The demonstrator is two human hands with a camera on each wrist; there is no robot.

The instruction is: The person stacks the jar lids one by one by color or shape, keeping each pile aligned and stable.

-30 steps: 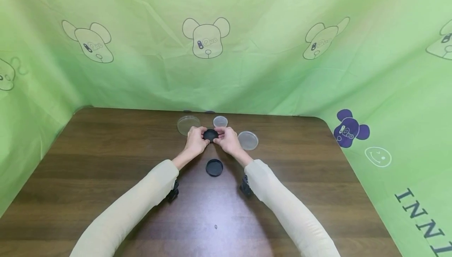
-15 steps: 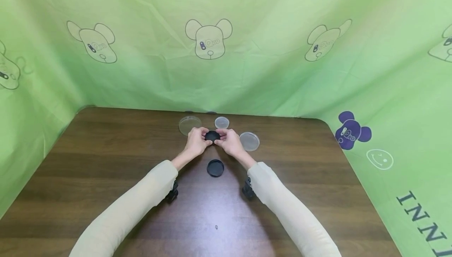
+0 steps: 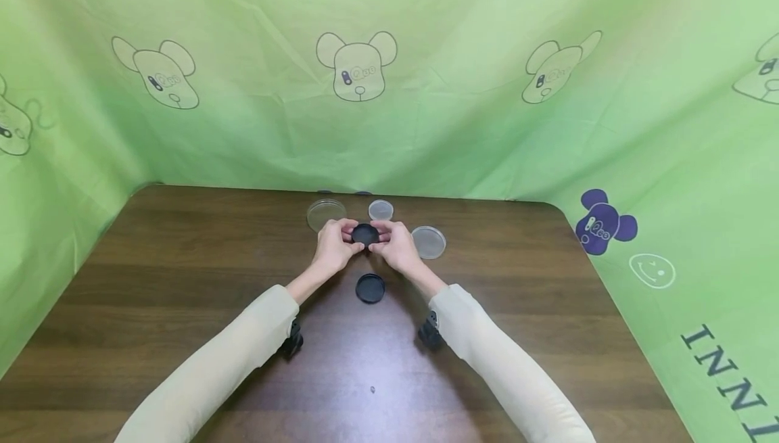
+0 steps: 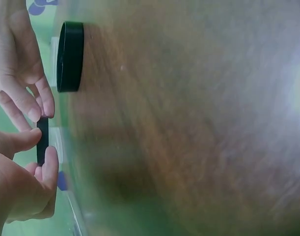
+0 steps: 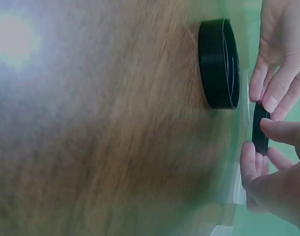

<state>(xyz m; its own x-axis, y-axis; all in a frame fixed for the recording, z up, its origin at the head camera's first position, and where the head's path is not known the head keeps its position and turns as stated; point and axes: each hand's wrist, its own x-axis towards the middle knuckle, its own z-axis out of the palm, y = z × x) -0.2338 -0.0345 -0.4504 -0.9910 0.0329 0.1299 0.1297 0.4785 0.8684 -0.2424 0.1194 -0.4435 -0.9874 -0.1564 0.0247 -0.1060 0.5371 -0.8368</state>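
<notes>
Both hands hold a black round lid (image 3: 365, 235) between them, lifted above the far part of the table. My left hand (image 3: 331, 248) pinches its left edge between thumb and fingers, and my right hand (image 3: 395, 247) pinches the right edge likewise. Seen edge-on in the left wrist view, the lid (image 4: 42, 141) has a short straight wall. Nearer the person, a black round dish (image 3: 370, 289) lies on the table, hollow side up; the right wrist view shows the wall of this dish (image 5: 213, 66) from the side. The fingers hide parts of the lid's edge.
Behind the hands, a clear round dish (image 3: 325, 213) lies on the left and a small clear one, a frosted disc (image 3: 381, 210), in the middle. Another clear dish (image 3: 429, 243) lies right of the right hand. A green printed curtain (image 3: 243, 125) borders the brown table (image 3: 201, 260).
Both hands keep their hold on the black lid. It has tilted slightly, so more of its rim shows. The left wrist and sleeve have shifted a little toward the person.
</notes>
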